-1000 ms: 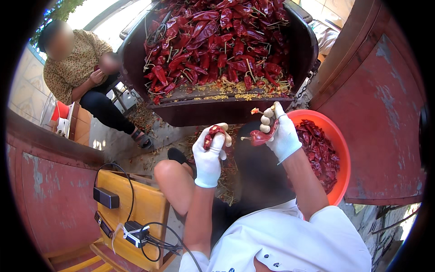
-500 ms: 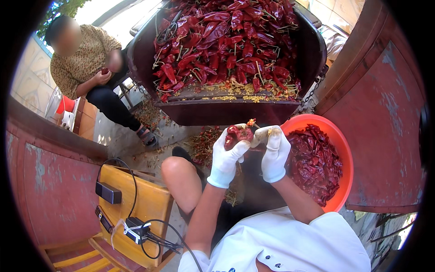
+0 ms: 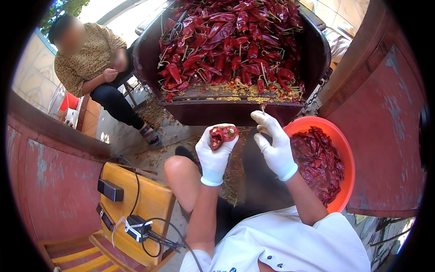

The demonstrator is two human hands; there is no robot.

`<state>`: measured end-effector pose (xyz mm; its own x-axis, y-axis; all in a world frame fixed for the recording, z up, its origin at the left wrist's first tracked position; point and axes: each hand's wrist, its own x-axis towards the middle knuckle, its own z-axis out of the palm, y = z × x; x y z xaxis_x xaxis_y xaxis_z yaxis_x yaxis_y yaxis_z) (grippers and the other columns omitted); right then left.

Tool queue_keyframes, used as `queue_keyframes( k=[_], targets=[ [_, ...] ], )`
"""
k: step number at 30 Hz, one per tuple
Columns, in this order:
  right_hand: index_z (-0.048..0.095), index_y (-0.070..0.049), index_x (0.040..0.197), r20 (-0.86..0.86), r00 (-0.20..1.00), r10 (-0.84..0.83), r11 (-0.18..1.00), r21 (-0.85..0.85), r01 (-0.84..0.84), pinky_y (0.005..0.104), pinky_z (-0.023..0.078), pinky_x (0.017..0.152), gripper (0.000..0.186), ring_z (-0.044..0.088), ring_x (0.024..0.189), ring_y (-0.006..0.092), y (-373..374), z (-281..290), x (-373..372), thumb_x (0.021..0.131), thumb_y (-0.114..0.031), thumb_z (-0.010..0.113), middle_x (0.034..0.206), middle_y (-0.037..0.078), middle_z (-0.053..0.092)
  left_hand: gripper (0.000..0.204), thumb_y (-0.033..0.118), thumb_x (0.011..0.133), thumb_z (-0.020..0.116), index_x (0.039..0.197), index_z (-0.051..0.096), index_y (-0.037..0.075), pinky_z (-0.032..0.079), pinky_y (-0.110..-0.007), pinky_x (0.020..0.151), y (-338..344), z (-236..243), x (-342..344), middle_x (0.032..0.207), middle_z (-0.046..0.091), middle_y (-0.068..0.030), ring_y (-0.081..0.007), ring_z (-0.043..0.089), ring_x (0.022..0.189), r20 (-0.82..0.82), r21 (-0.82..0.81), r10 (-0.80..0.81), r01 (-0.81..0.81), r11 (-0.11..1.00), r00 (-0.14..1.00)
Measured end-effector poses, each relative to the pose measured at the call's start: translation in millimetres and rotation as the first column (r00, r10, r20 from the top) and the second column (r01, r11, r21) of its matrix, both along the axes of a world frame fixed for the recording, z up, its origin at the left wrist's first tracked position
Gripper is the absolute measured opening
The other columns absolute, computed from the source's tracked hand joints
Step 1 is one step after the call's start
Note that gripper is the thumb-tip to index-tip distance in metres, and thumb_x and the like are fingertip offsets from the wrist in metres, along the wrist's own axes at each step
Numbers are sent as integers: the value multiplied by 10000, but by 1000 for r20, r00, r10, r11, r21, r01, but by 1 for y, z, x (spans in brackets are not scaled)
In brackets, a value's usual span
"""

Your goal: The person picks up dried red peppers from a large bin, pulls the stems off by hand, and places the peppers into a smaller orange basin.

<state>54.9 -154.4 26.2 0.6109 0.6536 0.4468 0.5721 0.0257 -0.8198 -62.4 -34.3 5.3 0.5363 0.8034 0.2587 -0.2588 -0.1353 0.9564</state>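
My left hand (image 3: 213, 149), in a white glove, is closed around dried red chili peppers (image 3: 222, 137); their torn open ends face up and pale seeds show inside. To its right, my gloved right hand (image 3: 274, 140) has its fingers and thumb apart with nothing gripped between them. A small stem (image 3: 263, 107) shows just past its fingertips; whether it touches them I cannot tell. Ahead of both hands, whole dried chilies (image 3: 226, 50) with stems are heaped in a dark cart bed (image 3: 217, 113). An orange basin (image 3: 348, 163) by my right forearm holds stemless red chilies (image 3: 317, 163).
At the far left a seated person (image 3: 90, 59) holds something small near the lap. A wooden stool (image 3: 156, 197) on my left bears black adapters (image 3: 110, 191) and cables. Red doors (image 3: 385, 136) stand on both sides. Stems and seeds litter the ground (image 3: 156, 113).
My hands have drawn apart. The right one has opened and moved away from the chilies, with the stem now at its fingertips. The left, still holding the chilies, has shifted slightly left.
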Motion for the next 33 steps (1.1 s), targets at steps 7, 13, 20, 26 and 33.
queue_keyframes(
  k=[7,13,20,26,33],
  targets=[
    [701,-17,1072,-101,991,87,996,17,-86,278,556,713,271,700,796,178,8,16,-17,828,-117,762,971,98,692,266,35,782,781,1025,673,15,541,-285,782,3,-2,-5,904,723,-89,-150,694,831,-160,435,116,-35,900,980],
    [732,-39,980,139,989,-51,998,43,46,290,554,690,192,700,769,221,10,8,-14,791,-54,762,892,107,690,421,72,769,800,1158,650,19,550,-309,825,-1,0,0,1003,727,-102,-204,714,904,-142,487,56,21,873,988],
    [733,-41,984,257,958,124,992,-9,-126,296,568,697,217,706,785,228,-3,20,6,768,-32,757,884,115,704,530,102,773,817,1250,609,-1,519,-276,863,1,6,-6,1052,701,-92,-130,660,941,-210,99,-369,396,913,905],
    [729,-49,984,222,975,17,1000,14,-21,265,537,571,186,676,658,160,-5,15,3,805,-82,762,814,70,696,274,89,817,778,1055,681,-7,532,-285,731,-13,-4,4,868,718,-101,-149,687,789,-191,371,-113,178,911,975],
    [681,34,1052,-868,337,364,922,387,2,213,478,535,252,605,596,83,4,-11,2,973,-202,635,782,38,672,198,133,882,743,1017,680,3,431,-199,525,-23,-11,7,765,647,8,-42,565,599,-25,74,-159,160,984,987]
  ],
)
